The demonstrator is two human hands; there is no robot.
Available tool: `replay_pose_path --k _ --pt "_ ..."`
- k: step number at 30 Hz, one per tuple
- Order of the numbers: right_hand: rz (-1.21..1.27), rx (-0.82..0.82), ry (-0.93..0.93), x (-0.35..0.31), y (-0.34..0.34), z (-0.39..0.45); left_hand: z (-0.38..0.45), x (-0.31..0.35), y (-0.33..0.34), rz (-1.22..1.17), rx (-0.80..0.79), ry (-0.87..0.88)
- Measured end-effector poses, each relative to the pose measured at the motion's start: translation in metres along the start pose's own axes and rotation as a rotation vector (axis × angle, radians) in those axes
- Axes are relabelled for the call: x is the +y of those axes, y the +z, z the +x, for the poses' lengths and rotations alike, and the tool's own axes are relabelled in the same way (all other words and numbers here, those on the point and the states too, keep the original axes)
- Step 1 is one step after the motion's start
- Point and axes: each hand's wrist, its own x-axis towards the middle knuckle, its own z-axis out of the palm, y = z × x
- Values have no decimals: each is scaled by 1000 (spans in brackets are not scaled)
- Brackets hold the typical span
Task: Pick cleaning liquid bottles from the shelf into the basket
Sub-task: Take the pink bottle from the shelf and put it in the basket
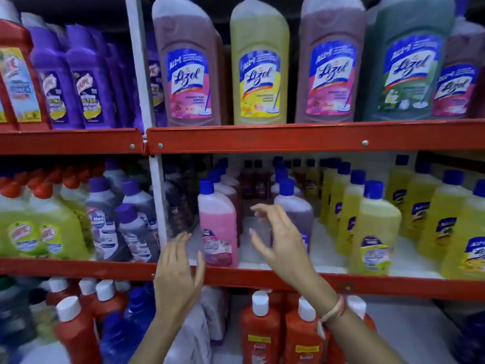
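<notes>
A pink cleaning liquid bottle [219,227] with a blue cap stands at the front of the middle shelf [341,283]. My left hand [177,279] is open just left of it, fingers spread, not touching it. My right hand [282,239] is open to the bottle's right, fingers curled apart, in front of a purple bottle [295,206] with a blue cap. Neither hand holds anything. No basket is in view.
Yellow bottles [375,227] fill the middle shelf to the right; green and purple ones [105,224] stand left of the white upright [158,200]. Large bottles [258,64] line the top shelf. Red bottles [259,327] with white caps stand on the bottom shelf.
</notes>
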Motion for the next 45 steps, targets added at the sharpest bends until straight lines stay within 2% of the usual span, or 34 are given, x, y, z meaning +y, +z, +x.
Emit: replay_pose_path --k 2,7,11,13,17,19,24,26,28,30,34,36,40,45 --pt "83 -92 167 2 27 7 -2 -14 4 -34 -63 -29" --pt "343 -162 571 19 84 18 -5 -47 31 59 -241 105" --pt "485 -247 688 27 109 13 -16 -63 42 51 -313 164" --pt "504 -223 678 25 114 9 -22 -69 44 53 -338 176" --pt "390 -33 599 10 113 1 -24 -74 43 56 -355 189" --pt "213 63 478 -3 106 1 -24 -74 42 44 -340 195" --pt "-505 308 173 -33 77 1 -24 -69 45 23 -300 174" --pt "-631 379 131 -44 65 -5 -24 -66 45 23 -298 158" --pt "-651 407 121 -52 52 -15 -25 -65 44 20 -294 148" --pt "-501 381 156 -57 38 -21 -25 -63 44 19 -294 141" --pt "335 189 320 -65 10 -32 -26 -62 45 33 -317 123" --pt "650 63 396 -66 -1 -35 -26 -62 47 39 -325 108" --pt "1020 -170 535 -61 -16 -45 -26 -60 49 45 -315 81" --pt "1194 -298 596 -48 -32 -61 -28 -58 51 95 -333 70"
